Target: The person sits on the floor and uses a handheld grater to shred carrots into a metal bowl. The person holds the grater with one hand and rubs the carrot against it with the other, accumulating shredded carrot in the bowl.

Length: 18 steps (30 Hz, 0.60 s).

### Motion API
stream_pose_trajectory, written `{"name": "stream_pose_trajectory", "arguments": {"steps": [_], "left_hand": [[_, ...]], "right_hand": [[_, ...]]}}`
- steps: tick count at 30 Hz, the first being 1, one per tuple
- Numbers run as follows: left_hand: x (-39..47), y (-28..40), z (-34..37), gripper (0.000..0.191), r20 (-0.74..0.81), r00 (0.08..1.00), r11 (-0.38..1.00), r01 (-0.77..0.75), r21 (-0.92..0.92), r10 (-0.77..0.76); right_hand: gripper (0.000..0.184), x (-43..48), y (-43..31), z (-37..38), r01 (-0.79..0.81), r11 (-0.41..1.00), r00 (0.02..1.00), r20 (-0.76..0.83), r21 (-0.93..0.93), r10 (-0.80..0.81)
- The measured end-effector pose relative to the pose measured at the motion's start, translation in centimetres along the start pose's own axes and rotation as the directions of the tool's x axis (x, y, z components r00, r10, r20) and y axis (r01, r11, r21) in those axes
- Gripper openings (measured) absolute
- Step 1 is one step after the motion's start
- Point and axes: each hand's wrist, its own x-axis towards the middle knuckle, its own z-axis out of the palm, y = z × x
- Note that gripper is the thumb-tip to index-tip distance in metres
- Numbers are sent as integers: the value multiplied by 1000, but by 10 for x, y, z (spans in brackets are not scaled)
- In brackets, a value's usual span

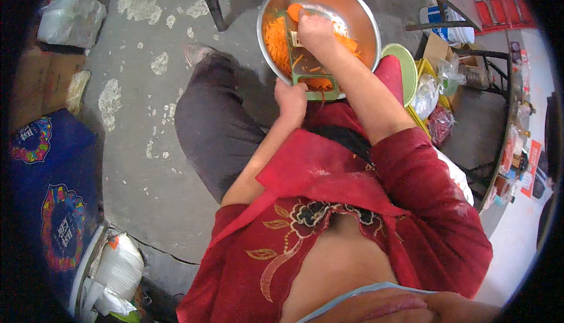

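A large stainless steel bowl [374,28] stands before me with heaps of shredded carrot [276,43] inside. Across it lies a green-framed hand grater [291,58], its handle loop over the near rim. My left hand [291,98] grips the grater's handle end at the rim of the bowl. Over the upper part of the grater, my right hand [315,30] is closed around a piece of carrot [295,12], whose orange end sticks out at the fingers. The grater's far part is partly hidden by that hand.
Right of the bowl are a green round lid [404,72], a yellow plastic crate [421,120] with bagged items, and a white bucket [458,28]. A dark table leg [211,1] rises beyond the bowl. Blue printed boxes [53,155] stand at the left.
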Motion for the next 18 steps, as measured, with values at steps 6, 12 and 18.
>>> {"name": "stream_pose_trajectory", "arguments": {"steps": [6,12,18], "left_hand": [[4,-6,-1,31,-15,1000,1000,27,10,-27],[-3,16,-1,33,-16,994,994,104,19,-104],[6,-7,1,32,-16,1000,1000,22,-16,-22]], "right_hand": [[36,-83,-15,-82,-115,981,965,254,159,72],[31,-18,-1,-3,-108,994,981,165,13,105],[39,-46,-10,-55,-180,977,903,413,112,119]]}}
